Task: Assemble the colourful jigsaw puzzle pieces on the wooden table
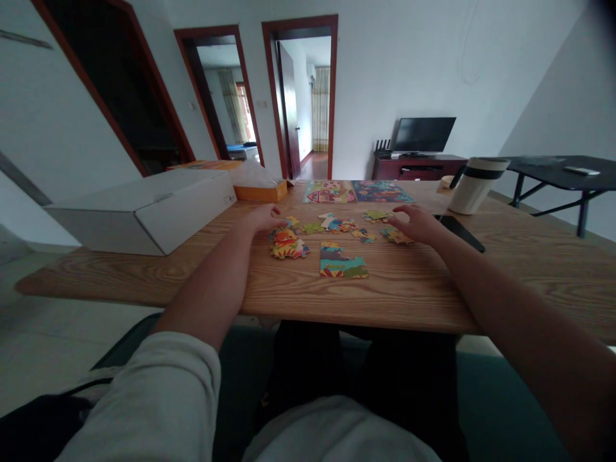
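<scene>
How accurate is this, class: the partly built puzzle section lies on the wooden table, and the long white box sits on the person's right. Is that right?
Not quite: the head view shows the long white box on the person's left, not right. The partly built puzzle section does lie on the wooden table.

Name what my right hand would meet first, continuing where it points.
Your right hand would likely meet the small cluster of flat green-and-yellow jigsaw pieces just ahead, though its height above them is unclear.
</scene>
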A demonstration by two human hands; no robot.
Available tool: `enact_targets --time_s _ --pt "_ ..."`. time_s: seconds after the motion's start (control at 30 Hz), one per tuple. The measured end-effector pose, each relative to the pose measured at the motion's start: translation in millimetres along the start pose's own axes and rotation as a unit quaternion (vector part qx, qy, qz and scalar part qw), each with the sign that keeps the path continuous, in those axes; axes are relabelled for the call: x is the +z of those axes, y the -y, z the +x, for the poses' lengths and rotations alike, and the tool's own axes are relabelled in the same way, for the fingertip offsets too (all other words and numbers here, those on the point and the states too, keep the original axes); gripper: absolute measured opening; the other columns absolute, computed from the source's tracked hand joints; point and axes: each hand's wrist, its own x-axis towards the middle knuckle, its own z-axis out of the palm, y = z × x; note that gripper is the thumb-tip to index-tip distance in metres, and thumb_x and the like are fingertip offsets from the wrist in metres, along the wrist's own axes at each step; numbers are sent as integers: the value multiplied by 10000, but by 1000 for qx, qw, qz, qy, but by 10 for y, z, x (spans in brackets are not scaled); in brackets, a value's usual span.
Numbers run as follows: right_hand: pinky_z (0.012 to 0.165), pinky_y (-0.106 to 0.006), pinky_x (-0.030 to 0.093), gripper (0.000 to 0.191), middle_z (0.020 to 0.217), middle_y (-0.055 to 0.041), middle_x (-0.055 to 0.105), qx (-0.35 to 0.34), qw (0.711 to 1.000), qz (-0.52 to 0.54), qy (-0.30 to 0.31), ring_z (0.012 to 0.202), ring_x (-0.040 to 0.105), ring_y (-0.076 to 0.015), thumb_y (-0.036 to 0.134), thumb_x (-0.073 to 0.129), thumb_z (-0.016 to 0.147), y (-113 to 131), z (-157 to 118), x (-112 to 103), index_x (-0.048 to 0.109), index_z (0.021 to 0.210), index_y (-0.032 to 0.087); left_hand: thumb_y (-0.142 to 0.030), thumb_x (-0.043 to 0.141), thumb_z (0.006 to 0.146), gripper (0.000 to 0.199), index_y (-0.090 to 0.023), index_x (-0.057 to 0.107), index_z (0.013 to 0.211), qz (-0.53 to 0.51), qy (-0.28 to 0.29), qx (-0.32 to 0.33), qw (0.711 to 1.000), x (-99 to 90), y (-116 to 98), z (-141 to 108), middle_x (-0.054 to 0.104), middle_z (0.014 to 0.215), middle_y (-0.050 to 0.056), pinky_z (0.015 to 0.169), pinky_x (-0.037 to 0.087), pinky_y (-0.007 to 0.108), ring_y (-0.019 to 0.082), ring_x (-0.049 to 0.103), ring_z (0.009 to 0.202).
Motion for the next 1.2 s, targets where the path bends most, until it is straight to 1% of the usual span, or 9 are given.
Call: enact_targets --time_s 0.07,0.2,0.37,0.47,0.57,0.7,0.9,1.03,1.2 --pt "1089 -458 418 468 1281 -181 652 17 1000 5 1 1236 579 -338 504 589 912 -41 -12 -1 674 1218 160 -571 753 747 732 -153 561 1316 -23 -37 -5 999 86 63 77 682 1217 163 744 518 301 278 687 966" --pt "1074 -439 429 477 1287 -172 648 29 1000 3 8 1223 588 -318 499 594 910 38 -19 5 667 1236 159 -452 745 794 718 -130 515 1393 -28 -20 53 998 221 30 148 671 1238 165 851 507 291 260 665 1060" --pt "1075 -429 427 450 1285 -158 651 -11 1000 7 17 1231 587 -312 472 592 912 222 -62 15 671 1239 173 -315 785 720 721 -177 546 1386 0 -97 130 987 199 -131 74 655 1215 123 909 497 333 262 639 1060" --pt "1057 -434 443 404 1272 -150 661 -26 999 15 14 1188 615 -310 440 604 906 276 -90 -2 688 1211 189 -228 704 775 617 -202 552 1372 -13 -123 161 979 164 -225 7 657 1159 94 895 505 329 224 638 1006" --pt "1033 -427 458 373 1242 -148 676 -46 998 29 15 1156 632 -310 412 611 901 317 -109 -14 701 1185 187 -220 684 814 552 -181 551 1348 -88 -99 161 978 163 -359 -60 681 1055 82 806 534 304 193 659 902" --pt "946 -404 501 355 1222 -141 691 -73 993 86 23 1116 643 -295 386 598 911 485 -142 -2 694 1179 172 -226 646 878 427 -158 558 1290 -223 -52 184 956 226 -630 -179 723 997 91 725 562 297 177 686 825" --pt "747 -325 514 295 1020 -81 744 -137 968 200 68 815 664 -200 388 541 959 950 -245 36 701 1116 195 -201 599 929 335 -165 542 1257 -357 47 209 909 422 -1029 -380 725 1033 118 740 599 339 192 716 853" --pt "705 -307 490 297 883 -48 727 -150 955 243 83 756 636 -188 406 499 981 1064 -271 78 712 1013 200 -194 618 913 402 -181 518 1302 -352 83 209 909 517 -1094 -412 713 1052 107 773 593 333 183 715 880" --pt "589 -265 447 318 762 -30 694 -69 947 299 95 661 611 -170 391 567 946 1002 -255 160 677 1167 191 -299 738 821 538 -189 565 1318 -246 110 258 928 563 -1042 -355 727 882 45 717 536 303 189 694 806"
